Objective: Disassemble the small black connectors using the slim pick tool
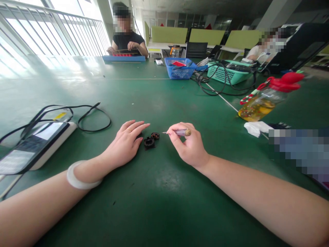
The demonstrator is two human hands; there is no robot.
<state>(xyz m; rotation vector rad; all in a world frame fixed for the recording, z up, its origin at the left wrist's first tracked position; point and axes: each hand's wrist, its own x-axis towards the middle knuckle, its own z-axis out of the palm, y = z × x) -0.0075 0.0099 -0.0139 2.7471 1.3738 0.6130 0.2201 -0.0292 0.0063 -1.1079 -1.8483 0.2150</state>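
Landmark = blk housing (149, 143), small, on green desk (144, 212); coppery part (155, 136) just beyond it, slightly R.

Blue basket (180, 72): well beyond housing, a bit R; holds red flat item (179, 63) + dark stuff. Green basket (233, 78): beyond & further R of housing; dark stuff in it, blk cables (203, 79) over rim & looped on desk. Bottle (257, 108) w/ red lid (286, 81): well R of housing, amber liquid + bits inside. Blue tray (124, 58): far beyond & L of housing, red pcs in it, co-worker's hands (133, 45) over it.

L hand (125, 144): just L of housing, palm down, fingers straight, thumb spread a bit; can't tell if thumb touches housing. R hand (190, 147): R of housing, pinching thin-tipped tool (182, 132), tip just short of coppery part.

Also: screened device (36, 145) well L of housing, blk cord (96, 105) looped by it; white tissue (257, 128) well R of housing.
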